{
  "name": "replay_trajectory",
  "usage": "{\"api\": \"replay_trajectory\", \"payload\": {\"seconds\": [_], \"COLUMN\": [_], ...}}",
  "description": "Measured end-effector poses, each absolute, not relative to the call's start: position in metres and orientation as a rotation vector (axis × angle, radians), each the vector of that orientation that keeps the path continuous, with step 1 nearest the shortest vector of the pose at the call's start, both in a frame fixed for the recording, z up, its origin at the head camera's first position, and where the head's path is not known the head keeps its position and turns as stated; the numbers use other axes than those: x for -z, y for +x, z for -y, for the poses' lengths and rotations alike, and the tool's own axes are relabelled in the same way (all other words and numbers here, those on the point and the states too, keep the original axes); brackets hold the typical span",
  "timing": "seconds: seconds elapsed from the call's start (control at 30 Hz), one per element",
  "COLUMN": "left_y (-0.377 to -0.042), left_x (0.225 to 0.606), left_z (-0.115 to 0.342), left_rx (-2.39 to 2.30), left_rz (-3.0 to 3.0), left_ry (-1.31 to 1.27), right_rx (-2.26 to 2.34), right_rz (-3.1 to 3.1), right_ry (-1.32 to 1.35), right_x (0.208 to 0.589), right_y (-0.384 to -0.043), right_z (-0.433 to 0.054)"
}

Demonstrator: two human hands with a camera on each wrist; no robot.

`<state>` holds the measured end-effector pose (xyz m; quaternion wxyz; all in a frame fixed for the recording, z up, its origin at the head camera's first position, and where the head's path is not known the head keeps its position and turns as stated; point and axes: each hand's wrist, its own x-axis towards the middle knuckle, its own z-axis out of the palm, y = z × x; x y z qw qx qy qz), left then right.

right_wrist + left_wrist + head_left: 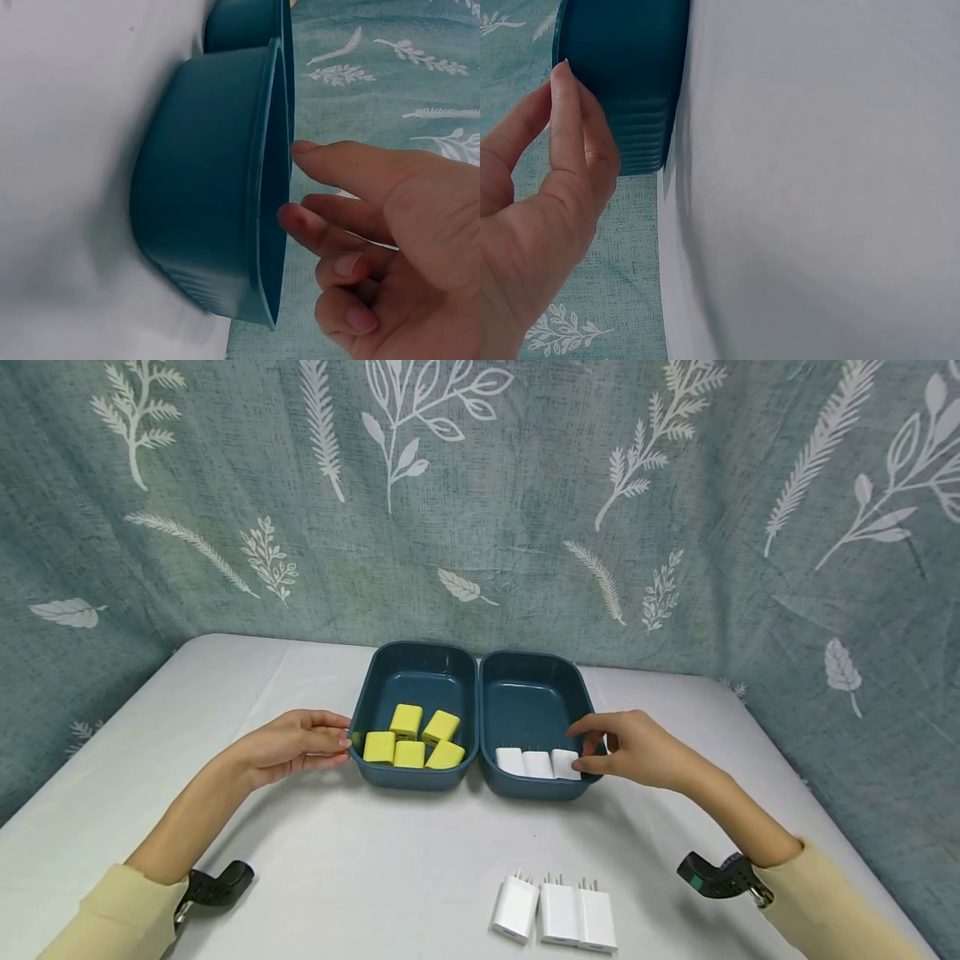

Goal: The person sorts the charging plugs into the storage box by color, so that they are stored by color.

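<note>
My left hand (296,745) touches the outer left side of the left dark blue bin (408,778) near its rim, fingers fairly straight and none inside. Several yellow charger cubes (408,754) lie in that bin's near half. At the right bin (536,788), my right hand (637,750) reaches over the right rim. Its thumb is beside the rightmost of 3 white chargers (537,765), which stand in a row along the near wall. The index fingertip hangs above that charger, apart from the thumb. In the right wrist view the bin wall (202,165) hides the chargers.
Three white plug chargers (558,912) lie on the white tablecloth (360,868) at the front, prongs pointing away from me. The two bins stand side by side near the far table edge. A green leaf-patterned curtain (480,552) hangs behind them.
</note>
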<state>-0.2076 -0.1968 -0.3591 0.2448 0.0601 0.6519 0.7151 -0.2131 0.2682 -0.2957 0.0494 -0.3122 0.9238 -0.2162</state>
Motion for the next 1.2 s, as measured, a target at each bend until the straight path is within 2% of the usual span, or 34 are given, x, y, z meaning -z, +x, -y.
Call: {"api": "replay_trajectory", "payload": {"seconds": [0.7, 1.2], "left_y": [-0.207, -0.207], "left_x": [0.359, 0.361], "left_z": [0.196, 0.195], "left_rx": [-1.961, -1.968], "left_rz": [-1.771, -1.764], "left_ry": [0.162, 0.175], "right_rx": [0.792, 0.757], "right_rz": [-2.788, -2.721], "right_ry": [-1.120, -1.150], "right_x": [0.298, 0.317], "right_y": [-0.159, -0.120], "right_z": [-0.247, -0.238]}}
